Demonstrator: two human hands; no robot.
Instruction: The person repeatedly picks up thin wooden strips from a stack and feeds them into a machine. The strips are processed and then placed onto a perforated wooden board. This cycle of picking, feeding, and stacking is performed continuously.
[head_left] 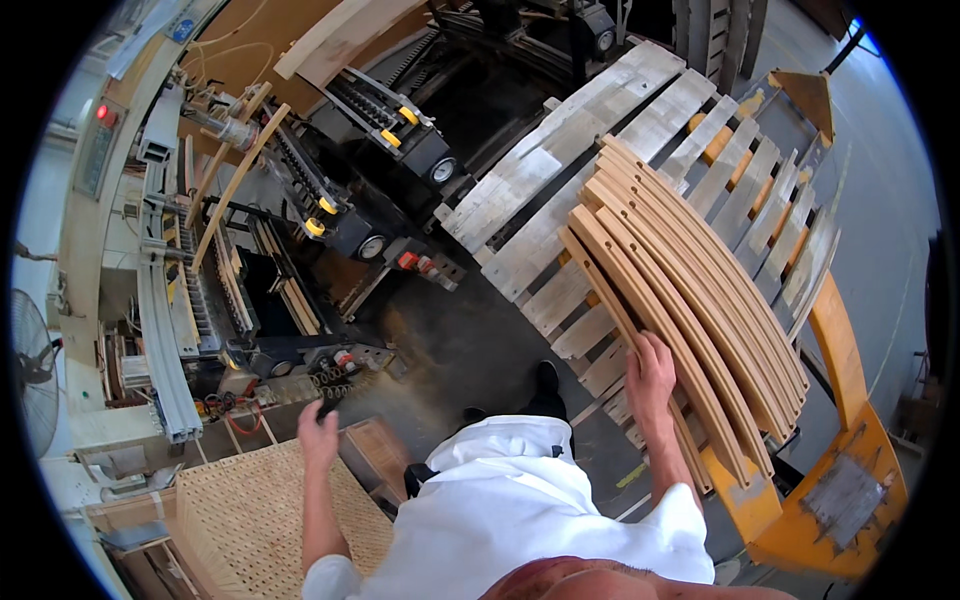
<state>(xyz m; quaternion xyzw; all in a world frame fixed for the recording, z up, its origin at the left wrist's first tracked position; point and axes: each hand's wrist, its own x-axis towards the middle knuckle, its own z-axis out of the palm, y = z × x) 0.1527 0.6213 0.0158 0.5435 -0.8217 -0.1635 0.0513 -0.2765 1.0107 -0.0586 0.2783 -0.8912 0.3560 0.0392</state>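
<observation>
Long, curved strips of pale wood [690, 290] with small holes along them lie stacked side by side on a slatted wooden pallet to my right. My right hand [652, 375] is closed round the nearest strip [612, 295], at the left side of the stack. Off to the left, my left hand [318, 436] has its fingers curled above a woven cane panel [260, 500]. A small black piece [325, 408] shows at those fingertips, just below a black coiled hose [330, 380]; what exactly the hand holds is too small to make out.
Slats of the pallet [540, 235] reach away to the far right, beside a yellow metal frame [825, 500]. Machine rails with yellow clamps [315, 226] and gauges stand ahead and left. Wooden boards [375, 445] lie near my legs. A fan [35, 370] is at far left.
</observation>
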